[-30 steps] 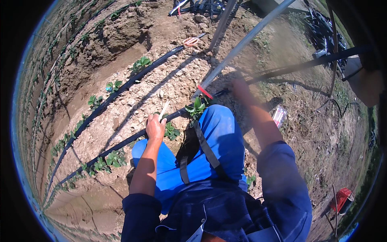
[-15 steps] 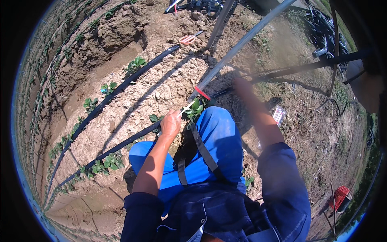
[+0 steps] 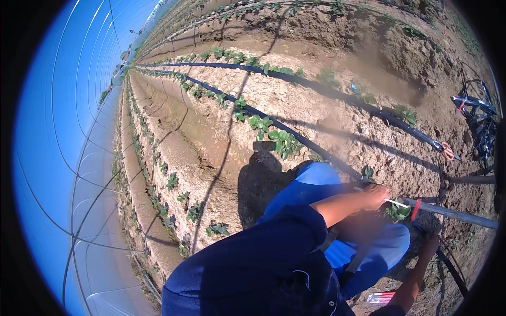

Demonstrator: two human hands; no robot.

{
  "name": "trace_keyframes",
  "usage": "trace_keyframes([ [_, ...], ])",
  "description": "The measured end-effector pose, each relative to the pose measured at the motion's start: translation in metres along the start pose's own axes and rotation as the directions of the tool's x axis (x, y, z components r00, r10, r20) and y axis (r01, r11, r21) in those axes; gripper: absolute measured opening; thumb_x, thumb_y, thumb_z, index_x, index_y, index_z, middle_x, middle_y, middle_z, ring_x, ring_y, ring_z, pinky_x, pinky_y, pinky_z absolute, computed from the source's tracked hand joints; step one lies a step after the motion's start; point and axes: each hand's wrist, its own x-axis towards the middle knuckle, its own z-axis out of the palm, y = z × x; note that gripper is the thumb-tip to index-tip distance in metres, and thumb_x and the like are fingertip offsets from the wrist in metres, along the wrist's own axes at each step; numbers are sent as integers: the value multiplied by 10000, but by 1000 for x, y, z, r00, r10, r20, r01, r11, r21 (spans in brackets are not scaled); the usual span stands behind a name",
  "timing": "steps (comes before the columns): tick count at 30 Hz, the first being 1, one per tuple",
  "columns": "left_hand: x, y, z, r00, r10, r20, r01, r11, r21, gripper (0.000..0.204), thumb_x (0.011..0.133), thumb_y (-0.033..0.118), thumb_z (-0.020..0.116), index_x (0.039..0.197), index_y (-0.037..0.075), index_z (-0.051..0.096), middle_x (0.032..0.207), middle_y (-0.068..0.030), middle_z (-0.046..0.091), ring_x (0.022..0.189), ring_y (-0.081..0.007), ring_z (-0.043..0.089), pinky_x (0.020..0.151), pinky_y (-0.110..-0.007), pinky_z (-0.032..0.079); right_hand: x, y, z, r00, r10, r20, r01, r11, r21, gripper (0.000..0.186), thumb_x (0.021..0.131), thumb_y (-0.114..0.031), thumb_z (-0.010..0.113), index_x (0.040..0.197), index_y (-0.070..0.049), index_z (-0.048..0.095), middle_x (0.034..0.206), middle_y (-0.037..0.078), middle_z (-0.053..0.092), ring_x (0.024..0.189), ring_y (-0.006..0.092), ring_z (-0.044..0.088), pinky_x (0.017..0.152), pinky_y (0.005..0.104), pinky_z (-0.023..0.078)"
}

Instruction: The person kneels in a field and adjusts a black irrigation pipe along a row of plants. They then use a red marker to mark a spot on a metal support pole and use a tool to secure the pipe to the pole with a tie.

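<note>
My left hand [image 3: 375, 196] is closed around a thin white stick [image 3: 396, 203], which pokes out on both sides of the fist. Just under it runs a long black drip hose [image 3: 295, 136] along the soil bed. Beside the stick's right end grows a small leafy plant [image 3: 398, 211], next to a grey metal pole [image 3: 458, 214] with a red band [image 3: 416, 209] around it. Lower right, my right hand [image 3: 431, 243] is wrapped around a black hose [image 3: 452, 267]; its fingertips are mostly hidden.
A second black hose [image 3: 337, 95] lies farther up, with an orange-pink ring-shaped item [image 3: 447, 151] at its end. Crumpled black plastic sheeting [image 3: 482, 124] is at the far right. A clear packet with red strips [image 3: 380, 297] lies near my right forearm. Plant rows and wire hoops stretch left.
The view has swung left, bringing the long rows and sky into sight. My left hand still grips the white stick, and my right hand stays at the hose near the pole.
</note>
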Motion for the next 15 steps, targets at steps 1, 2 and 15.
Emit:
trace_keyframes([
  [1,1,1,3,1000,-2,-5,2,1000,-1,74,814,87,591,844,81,659,925,-147,605,910,-379,639,789,-497,509,-1,6,4,998,-9,-55,8,1000,-14,386,936,-285,598,1204,-7,611,1053,246,650,994,425,615,845,512,476],
  [2,1,2,11,1000,9,-14,-10,1000,-17,77,814,85,587,842,84,659,912,-144,606,908,-380,640,785,-501,508,-2,13,0,993,-13,-118,8,999,-44,394,952,-295,582,1214,-1,603,1067,247,647,1002,423,612,858,504,475],
  [15,4,13,6,999,24,-21,-24,1000,10,98,862,132,595,927,75,642,1001,-134,599,972,-362,628,813,-489,508,-30,-5,-6,982,56,-182,-62,998,-31,361,980,-293,555,1261,-73,607,1224,187,570,1111,390,567,901,486,501],
])
